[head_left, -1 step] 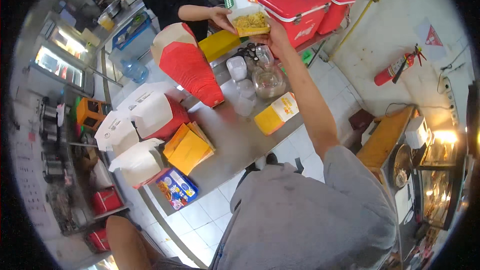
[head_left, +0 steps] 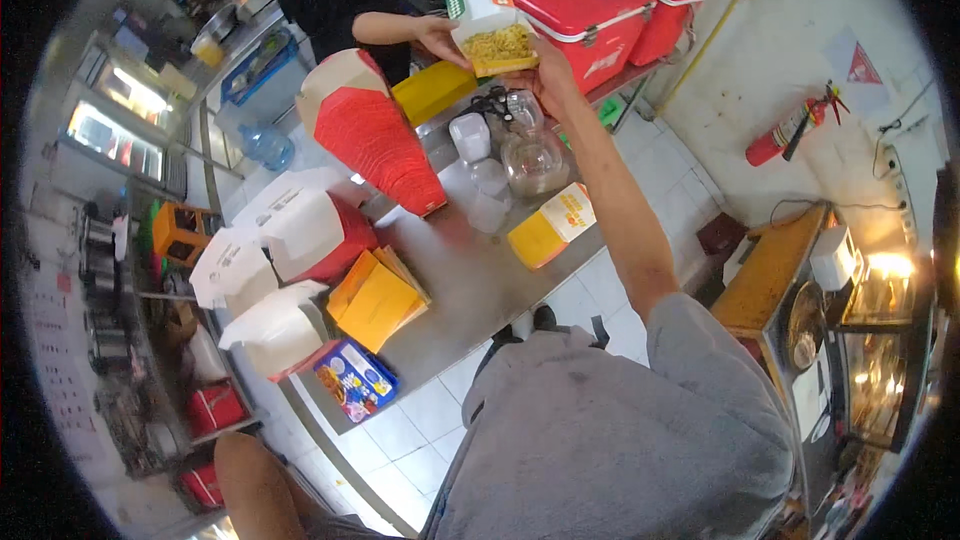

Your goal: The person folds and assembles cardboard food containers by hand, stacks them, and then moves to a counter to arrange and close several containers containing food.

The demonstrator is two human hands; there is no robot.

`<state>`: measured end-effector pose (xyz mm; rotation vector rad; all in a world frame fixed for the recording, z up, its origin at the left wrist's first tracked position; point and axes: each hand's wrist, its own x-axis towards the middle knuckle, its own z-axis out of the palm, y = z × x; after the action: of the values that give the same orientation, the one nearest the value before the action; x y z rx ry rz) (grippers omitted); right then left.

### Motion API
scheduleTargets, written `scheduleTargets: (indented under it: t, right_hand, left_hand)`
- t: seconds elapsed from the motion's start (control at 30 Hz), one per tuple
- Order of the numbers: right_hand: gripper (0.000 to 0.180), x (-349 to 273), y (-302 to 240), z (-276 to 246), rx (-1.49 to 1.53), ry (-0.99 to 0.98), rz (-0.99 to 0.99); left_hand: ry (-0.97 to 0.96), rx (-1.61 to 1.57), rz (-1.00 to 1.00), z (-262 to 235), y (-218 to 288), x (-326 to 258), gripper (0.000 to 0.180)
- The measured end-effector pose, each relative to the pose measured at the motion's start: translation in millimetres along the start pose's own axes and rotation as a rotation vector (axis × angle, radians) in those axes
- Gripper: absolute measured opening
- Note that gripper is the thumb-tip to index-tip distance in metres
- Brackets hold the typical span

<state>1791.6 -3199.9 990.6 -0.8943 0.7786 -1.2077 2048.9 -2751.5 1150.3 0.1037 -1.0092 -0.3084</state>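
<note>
Cardboard noodle box (head_left: 492, 25), right hand (head_left: 548, 75), possibly gripping

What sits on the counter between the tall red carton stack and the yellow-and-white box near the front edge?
In the head view, clear plastic cups and a round clear container stand between the red carton stack and the yellow-and-white box.
</note>
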Motion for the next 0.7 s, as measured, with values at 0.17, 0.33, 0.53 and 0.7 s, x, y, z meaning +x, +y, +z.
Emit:
scheduleTargets:
  t: [0.17,0.33,0.53,0.7]
  right_hand:
    - [0.042,-68.1,-11.4,-2.1,0.011,0.093,-0.149]
    - [0.048,-170.1,-25.4,-65.5,0.128,0.243,-0.205]
    - [0.055,-370.0,-37.6,-139.3,0.337,0.420,-0.215]
    - [0.056,-585.6,-35.4,-203.2,0.382,0.700,-0.257]
  left_hand:
    - [0.059,-0.197,-0.163,-14.0,-21.8,-18.0,0.061]
    - [0.216,-0.611,-0.499,-18.5,-90.5,-77.0,0.059]
    - [0.727,-1.642,-1.080,48.0,-161.6,-203.2,0.058]
    - [-0.234,-0.352,-1.728,219.8,-154.3,-377.2,0.074]
